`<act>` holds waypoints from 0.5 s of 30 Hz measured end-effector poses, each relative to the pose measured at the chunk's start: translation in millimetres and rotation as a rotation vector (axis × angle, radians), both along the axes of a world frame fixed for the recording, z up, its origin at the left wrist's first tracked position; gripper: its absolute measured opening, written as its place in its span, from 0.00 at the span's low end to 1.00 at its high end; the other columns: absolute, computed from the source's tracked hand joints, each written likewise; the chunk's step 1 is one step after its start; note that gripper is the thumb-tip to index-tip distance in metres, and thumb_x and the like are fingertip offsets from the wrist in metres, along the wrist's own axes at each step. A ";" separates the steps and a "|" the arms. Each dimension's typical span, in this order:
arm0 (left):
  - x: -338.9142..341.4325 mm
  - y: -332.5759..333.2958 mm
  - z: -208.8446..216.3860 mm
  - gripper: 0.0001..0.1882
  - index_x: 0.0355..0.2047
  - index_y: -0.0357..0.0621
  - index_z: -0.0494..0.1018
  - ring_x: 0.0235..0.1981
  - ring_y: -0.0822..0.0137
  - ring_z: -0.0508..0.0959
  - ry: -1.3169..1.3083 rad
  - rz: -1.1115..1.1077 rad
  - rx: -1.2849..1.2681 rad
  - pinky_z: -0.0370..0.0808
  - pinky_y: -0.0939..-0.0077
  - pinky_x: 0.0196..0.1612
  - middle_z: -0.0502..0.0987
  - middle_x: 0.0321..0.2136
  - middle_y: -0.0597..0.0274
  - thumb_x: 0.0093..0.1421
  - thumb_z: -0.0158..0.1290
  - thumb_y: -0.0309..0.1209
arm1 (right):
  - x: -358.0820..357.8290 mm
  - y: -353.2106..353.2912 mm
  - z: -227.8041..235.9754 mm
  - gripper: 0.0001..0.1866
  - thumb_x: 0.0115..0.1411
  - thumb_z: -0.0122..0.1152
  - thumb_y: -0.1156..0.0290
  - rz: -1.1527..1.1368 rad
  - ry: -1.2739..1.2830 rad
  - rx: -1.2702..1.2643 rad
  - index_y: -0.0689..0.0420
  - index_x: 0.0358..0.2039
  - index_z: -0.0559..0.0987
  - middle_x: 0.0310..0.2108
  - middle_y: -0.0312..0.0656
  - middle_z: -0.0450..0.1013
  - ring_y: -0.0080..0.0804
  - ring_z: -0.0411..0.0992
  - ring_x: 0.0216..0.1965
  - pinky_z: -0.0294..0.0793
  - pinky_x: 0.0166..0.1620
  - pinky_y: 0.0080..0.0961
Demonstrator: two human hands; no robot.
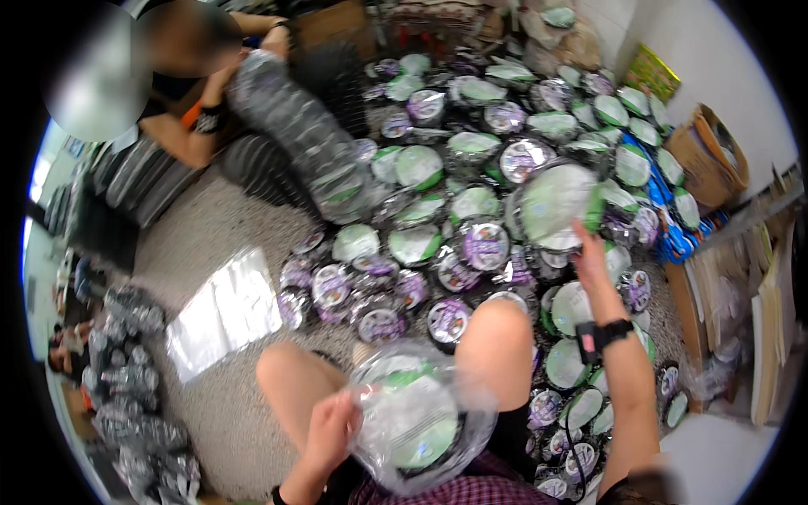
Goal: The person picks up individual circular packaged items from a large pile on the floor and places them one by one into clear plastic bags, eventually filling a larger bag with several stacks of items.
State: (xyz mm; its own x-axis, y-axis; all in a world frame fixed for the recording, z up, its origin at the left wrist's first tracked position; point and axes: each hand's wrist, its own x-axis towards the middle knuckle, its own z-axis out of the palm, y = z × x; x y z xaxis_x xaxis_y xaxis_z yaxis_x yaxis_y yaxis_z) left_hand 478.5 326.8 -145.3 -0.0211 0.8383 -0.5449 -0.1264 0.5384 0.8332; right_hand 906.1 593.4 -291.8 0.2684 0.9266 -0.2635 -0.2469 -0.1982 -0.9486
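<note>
Above my lap is a see-through plastic bag (477, 418) with a round, green-and-white labelled package (414, 421) inside it. My left hand (335, 425) is closed on the bag's left edge. Out over the pile at the right, my right hand (592, 259) grips another round package (555, 206) by its near right edge; its pale label has a green border. This package is slightly blurred and held tilted, and it hides part of the pile behind it. Whether more packages lie beneath the one in the bag, I cannot tell.
Many round packages (484, 246), green or purple labelled, cover the floor ahead. Flat plastic bags (229, 311) lie on the left. Another person holds a long filled bag (307, 135) at the upper left. A cardboard box (705, 160) stands by the right wall; filled bags (135, 412) lie far left.
</note>
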 end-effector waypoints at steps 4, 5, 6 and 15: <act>-20.6 -31.5 50.3 0.18 0.43 0.42 0.72 0.10 0.82 0.56 -0.389 0.515 -0.176 0.52 0.89 0.14 0.55 0.10 0.78 0.66 0.41 0.42 | -88.6 -126.9 126.9 0.28 0.58 0.57 0.57 0.111 0.781 -0.034 0.59 0.54 0.66 0.52 0.44 0.66 0.37 0.66 0.51 0.62 0.56 0.37; -21.8 -32.5 56.8 0.17 0.41 0.42 0.72 0.10 0.82 0.56 -0.406 0.507 -0.153 0.52 0.88 0.14 0.56 0.09 0.78 0.66 0.41 0.41 | -106.7 -160.5 149.6 0.30 0.58 0.57 0.56 0.098 0.795 -0.107 0.59 0.56 0.64 0.53 0.47 0.65 0.38 0.65 0.52 0.62 0.56 0.39; -17.1 -26.6 66.0 0.17 0.39 0.41 0.73 0.10 0.81 0.55 -0.437 0.473 -0.132 0.52 0.88 0.14 0.56 0.09 0.78 0.66 0.41 0.41 | -117.6 -194.6 178.3 0.32 0.57 0.57 0.55 0.061 0.799 -0.164 0.58 0.57 0.62 0.54 0.49 0.64 0.40 0.65 0.52 0.62 0.56 0.40; 1.9 -113.2 152.6 0.10 0.33 0.45 0.79 0.11 0.79 0.65 0.559 -0.478 0.736 0.62 0.83 0.18 0.77 0.21 0.68 0.60 0.50 0.35 | -172.3 -322.9 207.5 0.35 0.44 0.71 0.60 1.399 -0.463 0.308 0.64 0.47 0.64 0.44 0.47 0.65 0.39 0.66 0.48 0.65 0.51 0.33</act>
